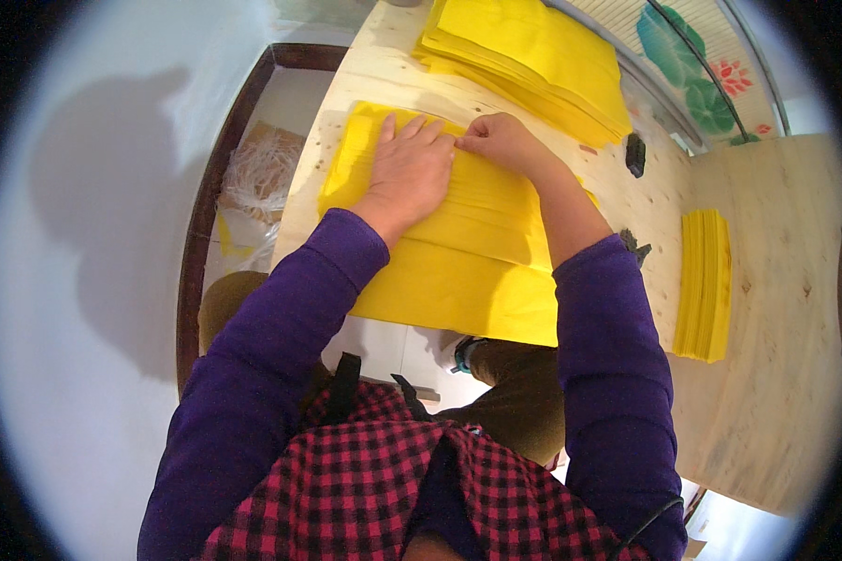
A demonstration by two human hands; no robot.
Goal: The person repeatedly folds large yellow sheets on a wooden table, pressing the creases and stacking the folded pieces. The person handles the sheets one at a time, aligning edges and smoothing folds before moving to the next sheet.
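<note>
A stack of yellow fabric sheets (458, 271) lies on the wooden table in front of me, its near edge hanging at the table's front. My left hand (410, 168) rests flat on the upper part of it, fingers stretched toward the far edge. Just to its right, my right hand (500, 142) is closed in a pinch near the far edge of the same fabric. Its fingertips seem to hold the edge of a yellow sheet, though the pinch is small and partly hidden. Creases run across the fabric beside the hands.
A thick pile of folded yellow fabric (533, 56) lies at the table's far side. At right, a narrow yellow stack (704, 285) sits by a wooden panel (767, 299). A small black block (635, 155) and dark scraps (634, 246) lie on the table (660, 206). Clear plastic wrap (260, 173) is at left.
</note>
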